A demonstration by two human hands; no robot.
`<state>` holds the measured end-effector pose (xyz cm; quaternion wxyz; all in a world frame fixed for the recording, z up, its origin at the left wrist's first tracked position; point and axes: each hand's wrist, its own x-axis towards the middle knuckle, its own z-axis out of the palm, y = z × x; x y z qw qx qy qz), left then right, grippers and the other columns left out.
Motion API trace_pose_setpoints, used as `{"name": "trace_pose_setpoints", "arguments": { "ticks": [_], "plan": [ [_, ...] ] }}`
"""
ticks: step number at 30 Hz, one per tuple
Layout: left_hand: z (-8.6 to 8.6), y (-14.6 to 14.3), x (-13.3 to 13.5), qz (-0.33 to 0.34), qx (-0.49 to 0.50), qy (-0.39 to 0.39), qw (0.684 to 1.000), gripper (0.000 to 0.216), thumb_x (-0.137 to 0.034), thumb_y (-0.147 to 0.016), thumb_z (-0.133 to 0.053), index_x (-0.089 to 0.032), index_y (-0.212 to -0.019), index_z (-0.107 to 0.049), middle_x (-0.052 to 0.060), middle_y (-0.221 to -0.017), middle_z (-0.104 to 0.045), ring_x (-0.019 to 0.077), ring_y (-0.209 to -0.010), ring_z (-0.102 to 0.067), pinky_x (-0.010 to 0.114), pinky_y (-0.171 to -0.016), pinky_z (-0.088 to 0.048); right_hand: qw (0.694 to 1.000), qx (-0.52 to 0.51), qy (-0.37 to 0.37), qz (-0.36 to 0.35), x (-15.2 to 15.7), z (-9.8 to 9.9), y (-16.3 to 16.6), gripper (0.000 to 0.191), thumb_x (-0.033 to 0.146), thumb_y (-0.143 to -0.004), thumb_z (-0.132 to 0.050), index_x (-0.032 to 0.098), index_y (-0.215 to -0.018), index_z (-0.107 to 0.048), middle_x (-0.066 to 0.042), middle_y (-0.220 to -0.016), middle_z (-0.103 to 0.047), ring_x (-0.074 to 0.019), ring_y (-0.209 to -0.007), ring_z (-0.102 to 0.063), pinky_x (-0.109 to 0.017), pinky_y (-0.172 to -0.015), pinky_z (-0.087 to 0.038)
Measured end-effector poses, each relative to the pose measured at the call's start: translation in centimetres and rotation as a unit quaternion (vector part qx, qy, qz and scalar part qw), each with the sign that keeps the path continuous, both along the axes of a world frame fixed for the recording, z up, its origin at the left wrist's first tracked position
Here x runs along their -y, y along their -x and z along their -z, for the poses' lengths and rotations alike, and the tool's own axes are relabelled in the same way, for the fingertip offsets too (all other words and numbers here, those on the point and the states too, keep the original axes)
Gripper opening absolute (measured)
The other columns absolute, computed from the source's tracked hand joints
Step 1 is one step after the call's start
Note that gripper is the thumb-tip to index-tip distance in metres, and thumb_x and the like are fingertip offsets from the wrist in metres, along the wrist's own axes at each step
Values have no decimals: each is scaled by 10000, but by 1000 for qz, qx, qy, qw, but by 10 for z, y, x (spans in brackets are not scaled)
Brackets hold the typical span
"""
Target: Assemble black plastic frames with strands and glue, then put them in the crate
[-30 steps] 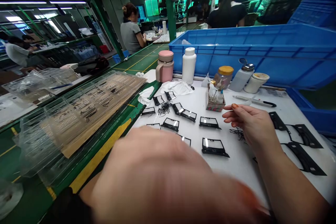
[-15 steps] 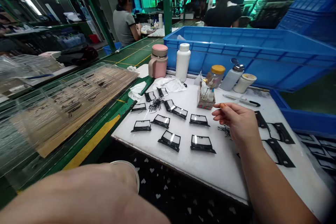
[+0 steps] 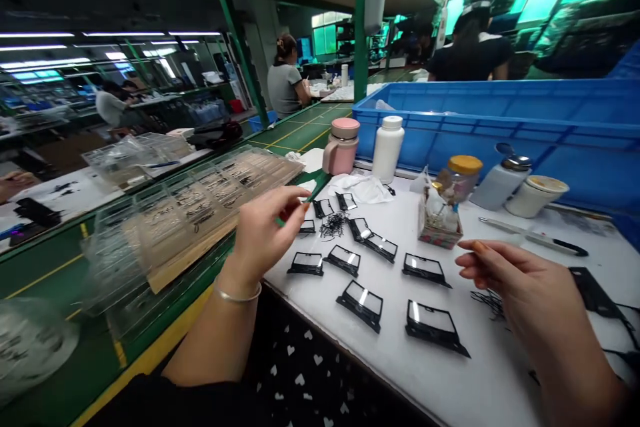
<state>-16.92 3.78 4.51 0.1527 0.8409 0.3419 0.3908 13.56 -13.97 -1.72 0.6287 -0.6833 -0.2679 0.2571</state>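
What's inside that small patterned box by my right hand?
Whitish items, too blurred to name, show inside the small patterned box; its near side hides whatever lies lower.

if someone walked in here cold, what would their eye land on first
Probably the big blue crate, filling the back right behind the white bottle and yellow-lidded jar. Next, the black frames scattered over the white table, some around a dark tangle. Below the table edge, black cloth with white hearts stands out too.

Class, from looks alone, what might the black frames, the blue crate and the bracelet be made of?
Black frames: probably plastic, satin; smooth, uniformly dark.
Blue crate: likely plastic, slightly glossy; ribbed, evenly coloured walls.
Bracelet: apparently polished metal; silvery glint.
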Motion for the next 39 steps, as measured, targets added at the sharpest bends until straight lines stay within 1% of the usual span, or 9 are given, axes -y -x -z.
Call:
{"name": "trace_pose_setpoints", "arguments": {
  "ticks": [2,3,8,13,19,25,31,34,39],
  "plan": [
    [9,1,-16,-22,-200,-35,979,226,-272,-867,-568,-225,-1052,-689,60,-1024,-698,224,-914,-623,333,-814,-463,1000,6,13,4,1,1,0,434,535,-646,-792,175,-886,-751,-94,-763,-723,-161,-640,-657,-179,-493,-499],
    [14,3,-24,-28,-242,-35,969,182,-240,-847,-579,-212,-977,-704,63,-1001,-702,238,-937,-618,341,-828,-455,1000,9,16,7,1,2,-1,448,542,-635,-796,175,-889,-753,-100,-770,-725,-170,-649,-663,-180,-493,-506],
    [44,12,-42,-36,-307,-17,951,178,-150,-759,-585,-215,-882,-695,53,-941,-691,245,-921,-600,328,-788,-450,1000,14,10,13,0,9,-6,454,544,-623,-802,190,-905,-764,-111,-798,-729,-170,-651,-660,-163,-503,-526],
    [56,12,-44,-43,-329,-19,943,201,-137,-777,-550,-213,-900,-690,64,-907,-685,252,-911,-591,327,-764,-447,1000,19,1,15,-1,13,-10,410,518,-645,-801,204,-906,-768,-111,-812,-726,-170,-642,-655,-166,-496,-536],
    [61,13,-49,-28,-329,-31,943,217,-154,-848,-522,-212,-954,-703,65,-993,-692,245,-980,-588,326,-818,-447,1000,20,12,12,0,10,-6,420,529,-641,-797,201,-903,-765,-108,-799,-729,-168,-647,-659,-162,-507,-529],
    [51,9,-48,-3,-326,-25,945,161,-264,-880,-570,-215,-945,-709,61,-999,-693,241,-979,-601,323,-832,-448,1000,16,22,10,-3,7,-3,435,532,-618,-804,194,-888,-762,-104,-787,-727,-181,-660,-663,-179,-496,-520],
    [35,-36,-79,-38,-317,8,947,222,-289,-933,-517,-203,-1072,-666,91,-1070,-672,260,-1051,-596,381,-918,-449,999,21,30,4,-2,9,-6,473,547,-610,-805,189,-914,-758,-101,-807,-733,-185,-682,-671,-179,-507,-524],
    [41,-61,-104,-56,-328,56,941,317,-340,-918,-589,-144,-1168,-597,102,-1104,-635,243,-1024,-608,450,-913,-491,999,18,30,15,1,9,-8,495,561,-606,-804,184,-922,-756,-98,-819,-735,-178,-684,-668,-177,-516,-527],
    [51,-79,-124,-35,-299,133,944,295,-335,-925,-597,-143,-1148,-597,97,-1145,-612,215,-1002,-616,416,-868,-539,1000,0,18,2,0,7,-8,464,534,-631,-804,178,-923,-746,-85,-786,-726,-166,-666,-655,-190,-519,-511]
  ]
}}
